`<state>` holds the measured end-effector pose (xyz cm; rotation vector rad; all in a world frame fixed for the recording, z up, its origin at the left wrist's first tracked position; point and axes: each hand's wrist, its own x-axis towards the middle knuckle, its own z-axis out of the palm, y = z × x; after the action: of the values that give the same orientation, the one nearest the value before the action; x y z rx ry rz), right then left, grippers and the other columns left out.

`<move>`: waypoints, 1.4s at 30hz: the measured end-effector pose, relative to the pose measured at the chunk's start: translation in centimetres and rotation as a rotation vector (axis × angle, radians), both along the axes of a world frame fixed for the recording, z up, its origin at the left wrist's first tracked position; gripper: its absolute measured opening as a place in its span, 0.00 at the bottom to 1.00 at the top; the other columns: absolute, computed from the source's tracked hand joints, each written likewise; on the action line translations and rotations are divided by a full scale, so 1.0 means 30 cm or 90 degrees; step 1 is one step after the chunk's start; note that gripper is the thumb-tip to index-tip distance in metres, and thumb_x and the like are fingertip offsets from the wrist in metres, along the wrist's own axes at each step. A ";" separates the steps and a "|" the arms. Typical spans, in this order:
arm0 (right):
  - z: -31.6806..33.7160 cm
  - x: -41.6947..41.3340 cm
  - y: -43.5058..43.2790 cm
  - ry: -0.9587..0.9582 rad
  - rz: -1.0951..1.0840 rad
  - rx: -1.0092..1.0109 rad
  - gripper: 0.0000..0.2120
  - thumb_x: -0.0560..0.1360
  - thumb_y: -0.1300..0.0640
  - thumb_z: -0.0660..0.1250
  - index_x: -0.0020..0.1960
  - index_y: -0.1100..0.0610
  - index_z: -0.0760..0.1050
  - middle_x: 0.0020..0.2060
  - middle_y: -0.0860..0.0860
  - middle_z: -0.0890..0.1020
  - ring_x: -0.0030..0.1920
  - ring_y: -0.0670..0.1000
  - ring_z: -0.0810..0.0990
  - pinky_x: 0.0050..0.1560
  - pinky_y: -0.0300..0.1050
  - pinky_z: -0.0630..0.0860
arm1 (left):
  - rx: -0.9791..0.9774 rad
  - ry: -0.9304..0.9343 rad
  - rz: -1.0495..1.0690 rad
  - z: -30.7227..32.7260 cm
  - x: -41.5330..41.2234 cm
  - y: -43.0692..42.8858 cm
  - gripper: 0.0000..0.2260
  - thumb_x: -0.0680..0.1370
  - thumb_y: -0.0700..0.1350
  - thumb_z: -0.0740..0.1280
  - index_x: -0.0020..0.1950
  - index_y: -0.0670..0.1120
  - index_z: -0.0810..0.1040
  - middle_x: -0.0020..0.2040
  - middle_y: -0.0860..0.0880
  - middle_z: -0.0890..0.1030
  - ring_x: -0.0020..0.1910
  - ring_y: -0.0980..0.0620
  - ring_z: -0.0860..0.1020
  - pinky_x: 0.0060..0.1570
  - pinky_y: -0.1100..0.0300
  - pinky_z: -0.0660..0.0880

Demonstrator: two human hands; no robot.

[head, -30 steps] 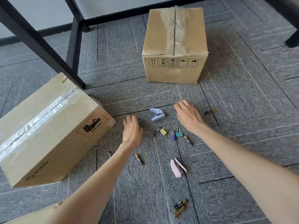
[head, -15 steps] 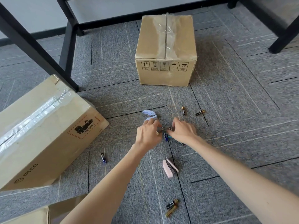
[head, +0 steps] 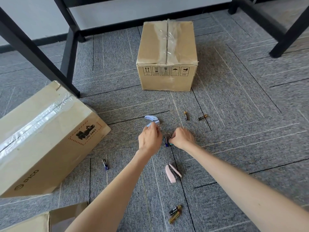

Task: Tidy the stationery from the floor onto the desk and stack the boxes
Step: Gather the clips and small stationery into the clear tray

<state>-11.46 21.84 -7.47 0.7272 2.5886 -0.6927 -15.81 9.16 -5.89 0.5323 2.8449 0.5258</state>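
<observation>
L hand (head: 149, 139) grips curved blue plastic punch (head: 151, 119); R hand (head: 182, 138) pinches teal clip (head: 171, 144).

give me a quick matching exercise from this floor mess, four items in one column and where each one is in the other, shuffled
Things:
1. pale pink plastic stapler
2. light blue plastic hole punch
3. small teal binder clip
4. brown cardboard box with handling symbols

Places:
a. at the fingertips of the left hand
b. on the grey carpet, nearer the person than both hands
c. farthest away, between the black desk legs
d. under the curled fingers of the right hand

Pairs: 1-b, 2-a, 3-d, 4-c
</observation>
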 end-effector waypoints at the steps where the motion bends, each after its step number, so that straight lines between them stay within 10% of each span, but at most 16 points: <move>1: -0.005 0.005 -0.011 -0.002 0.013 0.003 0.10 0.74 0.52 0.71 0.41 0.58 0.75 0.36 0.49 0.76 0.31 0.48 0.72 0.30 0.39 0.68 | 0.030 -0.040 0.051 0.006 -0.004 -0.003 0.08 0.80 0.48 0.58 0.53 0.44 0.67 0.46 0.44 0.79 0.46 0.43 0.76 0.39 0.54 0.69; 5: -0.017 0.022 -0.045 0.063 0.039 -0.013 0.12 0.77 0.51 0.65 0.52 0.60 0.72 0.48 0.52 0.74 0.42 0.49 0.75 0.40 0.41 0.72 | 0.301 -0.294 0.215 0.029 -0.028 -0.052 0.08 0.74 0.48 0.60 0.47 0.44 0.68 0.37 0.47 0.76 0.34 0.47 0.72 0.38 0.54 0.67; 12: 0.047 0.001 -0.006 0.095 -0.390 -0.759 0.04 0.77 0.68 0.58 0.49 0.62 0.68 0.40 0.57 0.74 0.35 0.50 0.75 0.30 0.38 0.73 | 0.646 -0.536 0.370 0.059 -0.032 -0.166 0.10 0.72 0.30 0.54 0.45 0.43 0.70 0.35 0.47 0.76 0.30 0.53 0.72 0.28 0.62 0.70; 17: 0.101 0.030 0.031 0.122 -0.496 -0.987 0.14 0.69 0.76 0.50 0.43 0.62 0.69 0.38 0.58 0.75 0.39 0.54 0.78 0.39 0.43 0.81 | 0.680 -0.572 0.379 0.056 -0.027 -0.192 0.09 0.75 0.33 0.57 0.47 0.44 0.74 0.35 0.50 0.76 0.28 0.56 0.67 0.28 0.64 0.66; 28: 0.073 0.096 0.054 0.004 -0.271 -0.645 0.07 0.75 0.58 0.68 0.49 0.61 0.74 0.29 0.49 0.71 0.27 0.45 0.68 0.26 0.36 0.65 | -0.014 -0.246 -0.266 0.061 0.134 -0.146 0.20 0.72 0.56 0.72 0.61 0.53 0.75 0.30 0.58 0.71 0.28 0.62 0.68 0.35 0.64 0.67; 35: 0.107 0.139 0.070 -0.009 -0.184 -0.498 0.08 0.76 0.57 0.67 0.50 0.62 0.75 0.31 0.49 0.70 0.28 0.44 0.66 0.25 0.35 0.62 | -0.164 -0.138 -0.513 0.055 0.194 -0.116 0.32 0.71 0.56 0.72 0.72 0.57 0.64 0.39 0.51 0.79 0.28 0.57 0.67 0.30 0.65 0.62; 42: 0.100 0.147 0.058 -0.014 -0.093 -0.348 0.11 0.74 0.56 0.68 0.50 0.65 0.76 0.34 0.51 0.72 0.31 0.46 0.67 0.31 0.38 0.67 | -0.179 0.014 -0.574 0.002 0.217 -0.133 0.18 0.79 0.52 0.63 0.69 0.54 0.68 0.56 0.51 0.81 0.37 0.56 0.79 0.31 0.62 0.73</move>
<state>-7.05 23.59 -4.49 0.7324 2.1762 -1.3534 -9.30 5.16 -5.82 1.6011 2.2711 -0.0496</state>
